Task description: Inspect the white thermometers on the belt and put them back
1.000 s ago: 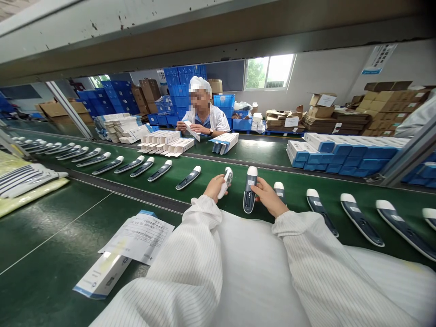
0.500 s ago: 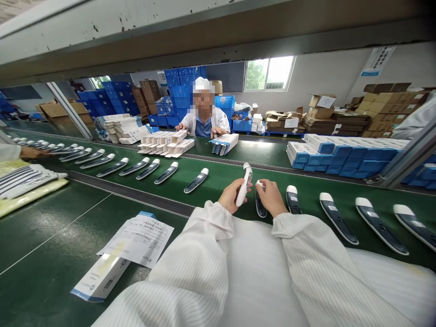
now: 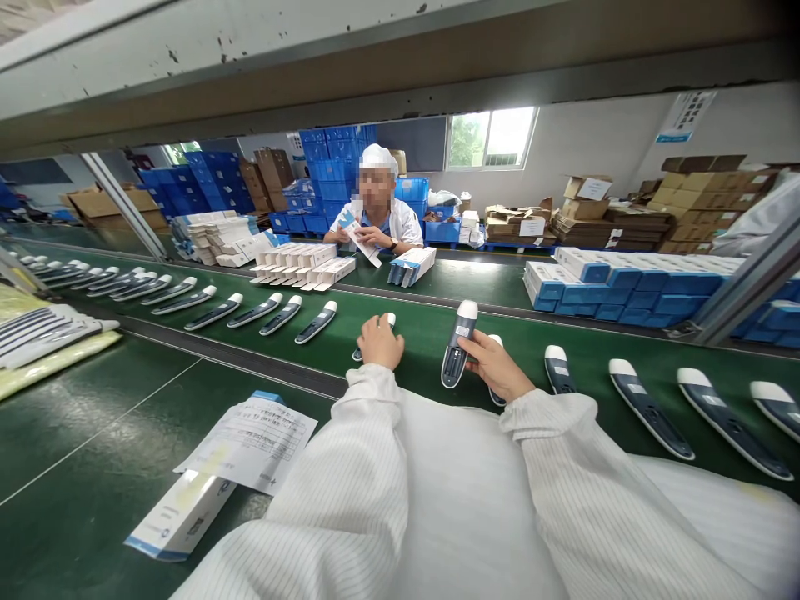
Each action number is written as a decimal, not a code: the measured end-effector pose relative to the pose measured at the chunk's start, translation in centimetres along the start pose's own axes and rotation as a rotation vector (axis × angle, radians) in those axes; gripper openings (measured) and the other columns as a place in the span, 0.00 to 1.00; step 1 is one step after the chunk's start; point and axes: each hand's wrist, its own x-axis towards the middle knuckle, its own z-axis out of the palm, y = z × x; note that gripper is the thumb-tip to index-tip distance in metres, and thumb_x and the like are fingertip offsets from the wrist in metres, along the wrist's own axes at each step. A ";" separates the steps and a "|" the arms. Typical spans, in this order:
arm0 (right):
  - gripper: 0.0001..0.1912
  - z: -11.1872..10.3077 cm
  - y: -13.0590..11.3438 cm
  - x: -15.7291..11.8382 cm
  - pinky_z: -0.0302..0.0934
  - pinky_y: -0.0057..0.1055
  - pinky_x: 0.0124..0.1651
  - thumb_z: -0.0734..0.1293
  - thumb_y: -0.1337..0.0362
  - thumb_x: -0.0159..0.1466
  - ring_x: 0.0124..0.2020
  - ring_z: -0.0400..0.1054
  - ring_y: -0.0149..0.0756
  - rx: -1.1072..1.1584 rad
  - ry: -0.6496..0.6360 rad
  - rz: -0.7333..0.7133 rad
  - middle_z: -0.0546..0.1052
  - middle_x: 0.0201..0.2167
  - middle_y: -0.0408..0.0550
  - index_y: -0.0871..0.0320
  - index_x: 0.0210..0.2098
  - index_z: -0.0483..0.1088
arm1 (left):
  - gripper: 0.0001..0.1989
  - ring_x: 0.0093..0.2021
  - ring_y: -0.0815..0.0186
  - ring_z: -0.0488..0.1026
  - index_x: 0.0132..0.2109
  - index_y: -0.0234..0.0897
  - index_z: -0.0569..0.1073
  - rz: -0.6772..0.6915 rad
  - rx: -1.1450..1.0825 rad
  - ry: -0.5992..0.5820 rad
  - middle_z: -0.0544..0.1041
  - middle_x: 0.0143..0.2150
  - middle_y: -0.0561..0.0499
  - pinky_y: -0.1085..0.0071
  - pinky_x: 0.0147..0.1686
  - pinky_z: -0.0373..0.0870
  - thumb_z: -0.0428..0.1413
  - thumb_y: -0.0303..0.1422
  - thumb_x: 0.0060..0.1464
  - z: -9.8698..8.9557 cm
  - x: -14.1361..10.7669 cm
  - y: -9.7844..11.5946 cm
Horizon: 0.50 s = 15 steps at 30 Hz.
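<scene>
My right hand (image 3: 497,364) holds a white-and-dark handheld device (image 3: 459,343) by its right edge, raised over the green belt (image 3: 416,333), with its dark side and open compartment facing me. Partly hidden behind that hand lies another device (image 3: 496,342) on the belt. My left hand (image 3: 380,343) is over a device (image 3: 391,319) further left, its fingers curled down round it; the hand covers most of that device. More devices of the same kind lie in a row to the left (image 3: 316,322) and to the right (image 3: 650,408).
A paper sheet (image 3: 256,442) rests on a white box (image 3: 181,512) at the lower left. Across the belt, a person (image 3: 381,217) handles a carton near open cartons (image 3: 303,265). Blue-ended boxes (image 3: 625,283) are stacked at right. A metal beam (image 3: 375,50) crosses overhead.
My left hand has moved left, from the white device it held to another on the belt. My right hand has lifted a device. The belt's devices have shifted right; the person opposite has raised a carton.
</scene>
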 end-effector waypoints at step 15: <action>0.25 -1.0 2.4 1.4 0.59 0.29 0.28 0.64 0.56 0.58 0.30 0.68 0.33 -0.371 0.102 -0.049 0.75 0.33 0.44 0.54 0.53 0.60 | 0.12 0.27 0.64 0.72 0.39 0.30 0.70 -0.459 -1.120 -0.678 0.76 0.32 0.42 0.73 0.17 0.65 0.44 0.31 0.55 2.7 -2.6 2.8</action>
